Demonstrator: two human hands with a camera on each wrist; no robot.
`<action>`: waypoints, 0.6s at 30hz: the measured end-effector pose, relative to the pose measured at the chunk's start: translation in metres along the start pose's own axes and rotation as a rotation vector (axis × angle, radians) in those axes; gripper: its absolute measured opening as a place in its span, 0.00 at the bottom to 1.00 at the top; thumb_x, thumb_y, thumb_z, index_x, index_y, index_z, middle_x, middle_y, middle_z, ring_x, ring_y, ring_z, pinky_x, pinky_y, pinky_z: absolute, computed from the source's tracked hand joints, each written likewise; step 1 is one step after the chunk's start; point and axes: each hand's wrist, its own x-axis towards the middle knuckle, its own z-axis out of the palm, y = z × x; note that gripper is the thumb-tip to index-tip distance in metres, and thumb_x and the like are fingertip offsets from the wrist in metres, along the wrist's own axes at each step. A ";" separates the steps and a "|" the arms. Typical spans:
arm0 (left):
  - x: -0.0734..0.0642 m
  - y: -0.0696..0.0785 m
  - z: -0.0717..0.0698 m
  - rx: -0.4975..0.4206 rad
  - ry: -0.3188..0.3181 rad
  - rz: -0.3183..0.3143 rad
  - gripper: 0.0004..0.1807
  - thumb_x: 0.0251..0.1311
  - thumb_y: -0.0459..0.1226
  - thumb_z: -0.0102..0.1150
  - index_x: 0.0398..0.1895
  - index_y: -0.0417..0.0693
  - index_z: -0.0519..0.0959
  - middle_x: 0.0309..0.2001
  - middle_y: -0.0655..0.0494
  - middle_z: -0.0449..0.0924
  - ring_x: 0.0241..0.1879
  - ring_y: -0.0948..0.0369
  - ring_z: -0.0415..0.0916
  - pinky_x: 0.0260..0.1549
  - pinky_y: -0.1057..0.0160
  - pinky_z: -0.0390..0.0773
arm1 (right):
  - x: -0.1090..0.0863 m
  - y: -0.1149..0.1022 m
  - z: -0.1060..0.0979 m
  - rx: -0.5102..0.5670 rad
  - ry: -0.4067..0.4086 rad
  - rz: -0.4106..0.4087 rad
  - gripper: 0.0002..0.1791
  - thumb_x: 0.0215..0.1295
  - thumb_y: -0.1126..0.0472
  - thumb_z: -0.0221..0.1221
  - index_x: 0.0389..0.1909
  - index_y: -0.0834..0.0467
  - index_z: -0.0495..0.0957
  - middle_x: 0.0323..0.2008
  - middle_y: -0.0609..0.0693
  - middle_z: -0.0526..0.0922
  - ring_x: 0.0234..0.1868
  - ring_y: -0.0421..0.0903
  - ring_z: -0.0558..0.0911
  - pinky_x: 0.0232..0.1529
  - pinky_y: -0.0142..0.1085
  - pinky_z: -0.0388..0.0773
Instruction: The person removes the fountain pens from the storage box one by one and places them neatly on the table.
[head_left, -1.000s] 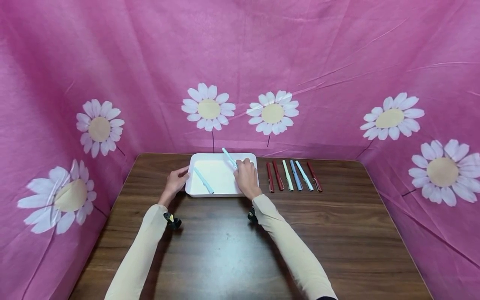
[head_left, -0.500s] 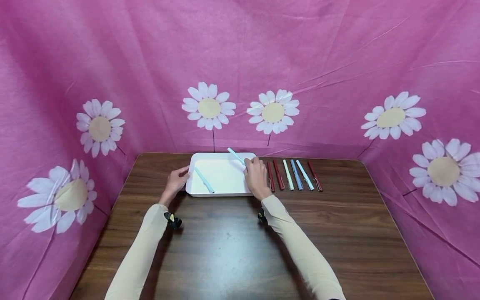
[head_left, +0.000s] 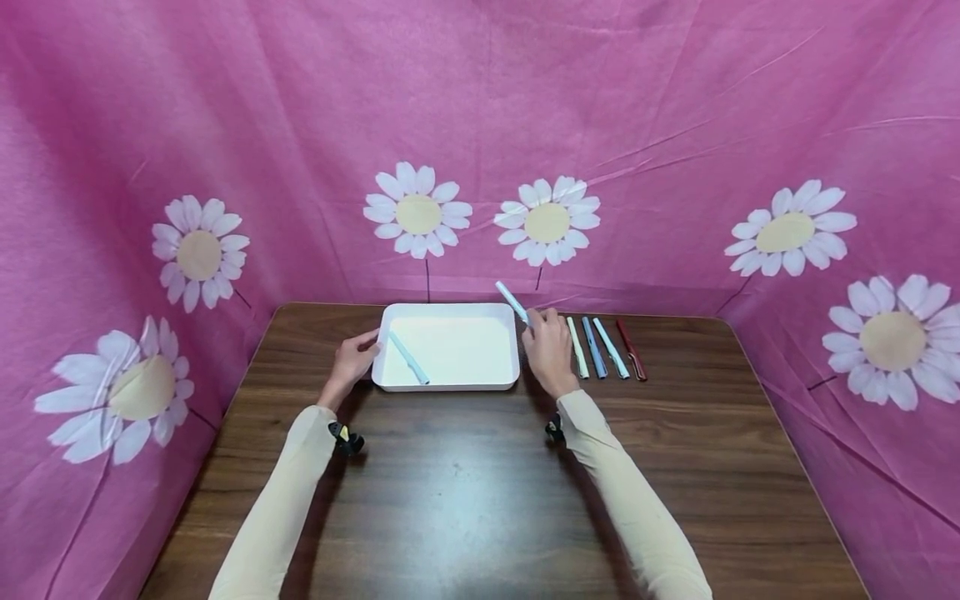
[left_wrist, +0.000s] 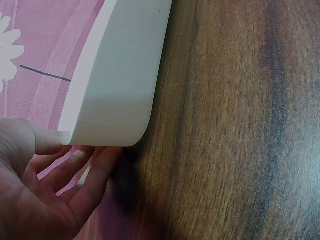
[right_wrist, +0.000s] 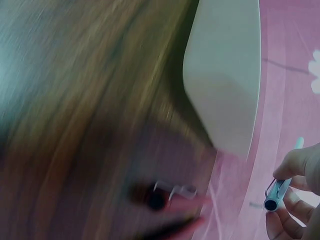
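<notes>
A white tray [head_left: 450, 387] lies at the back of the table, a pale blue pen [head_left: 408, 357] slanted inside it. At the tray's left end my left hand [head_left: 351, 365] holds the rim, the thumb [left_wrist: 50, 141] on its edge and the fingers against the outer wall. Just beyond the right end, my right hand [head_left: 550, 352] pinches a light blue pen [head_left: 511, 301] between thumb and fingers, raised above the table. In the right wrist view the capped pen's clip end [right_wrist: 272, 203] points towards the camera. Red pens [right_wrist: 165, 200] lie blurred below, hidden by the hand in the head view.
To the right of my right hand several pens lie in a row: a pale green pen [head_left: 577, 348], a blue pen [head_left: 595, 348], a light blue pen [head_left: 611, 348] and a dark red pen [head_left: 632, 350]. A pink flowered cloth [head_left: 637, 125] hangs behind the table [head_left: 450, 500].
My right hand has moved right with the light blue pen, from over the tray to past its right end, now covering the leftmost red pens. My left hand stays at the tray.
</notes>
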 end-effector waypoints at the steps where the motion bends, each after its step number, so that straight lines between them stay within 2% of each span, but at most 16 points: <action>1: 0.000 0.000 0.000 0.002 -0.003 0.000 0.25 0.79 0.38 0.53 0.76 0.47 0.71 0.73 0.37 0.71 0.58 0.50 0.76 0.42 0.65 0.85 | 0.000 0.005 -0.002 0.001 0.006 0.007 0.17 0.62 0.73 0.65 0.53 0.65 0.86 0.42 0.66 0.84 0.40 0.66 0.82 0.42 0.57 0.82; 5: 0.000 0.000 0.000 0.005 -0.009 0.001 0.25 0.79 0.38 0.52 0.76 0.47 0.70 0.73 0.37 0.70 0.58 0.49 0.76 0.42 0.65 0.85 | -0.005 0.021 -0.013 0.016 0.026 0.047 0.17 0.63 0.73 0.64 0.54 0.68 0.85 0.43 0.67 0.83 0.41 0.67 0.82 0.41 0.59 0.82; 10: 0.001 0.002 0.001 0.031 0.019 0.024 0.25 0.78 0.37 0.53 0.75 0.45 0.72 0.72 0.37 0.72 0.58 0.49 0.76 0.44 0.64 0.84 | -0.012 0.041 -0.023 0.038 0.064 0.111 0.17 0.62 0.72 0.63 0.52 0.70 0.85 0.42 0.69 0.82 0.42 0.69 0.81 0.41 0.62 0.80; 15: 0.000 0.002 0.003 0.012 0.035 0.030 0.24 0.77 0.37 0.54 0.74 0.45 0.74 0.69 0.36 0.75 0.54 0.49 0.79 0.38 0.66 0.85 | -0.018 0.061 -0.031 0.042 0.048 0.179 0.18 0.63 0.72 0.63 0.55 0.71 0.84 0.45 0.71 0.81 0.45 0.71 0.81 0.46 0.64 0.79; 18: 0.000 0.000 0.003 0.002 0.050 0.030 0.23 0.76 0.36 0.56 0.72 0.45 0.75 0.66 0.36 0.79 0.53 0.50 0.80 0.37 0.68 0.84 | -0.020 0.073 -0.037 0.017 0.049 0.219 0.19 0.63 0.70 0.63 0.56 0.70 0.83 0.45 0.71 0.81 0.45 0.72 0.81 0.45 0.65 0.78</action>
